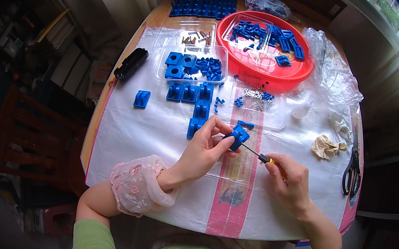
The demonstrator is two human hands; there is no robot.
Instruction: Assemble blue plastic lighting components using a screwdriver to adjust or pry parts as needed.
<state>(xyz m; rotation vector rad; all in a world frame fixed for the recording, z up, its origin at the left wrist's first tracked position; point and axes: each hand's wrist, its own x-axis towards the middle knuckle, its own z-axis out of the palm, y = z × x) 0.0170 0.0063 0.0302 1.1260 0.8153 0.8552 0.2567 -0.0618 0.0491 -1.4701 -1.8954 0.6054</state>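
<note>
Between the thumb and fingers of my left hand (206, 148) is a blue plastic block (239, 135), held tilted above the table. My right hand (292, 182) is closed round the yellow and black handle of a screwdriver (250, 150). Its thin metal shaft points up and left, and the tip meets the block; the exact contact spot is too small to make out. Just beyond the block lies a small blue lever-like piece (245, 124). Several blue blocks with raised lugs (202, 108) stand in a group left of my left hand, and a single one (142, 99) sits farther left.
Clear plastic trays hold blue parts (208, 68), brass-coloured pins (196, 38) and small white nuts (258, 96). A red basin (293, 79) with blue pieces stands at the back. Black scissors (352, 174) lie at the right edge, near a crumpled cloth (328, 148). A black case (131, 64) rests far left.
</note>
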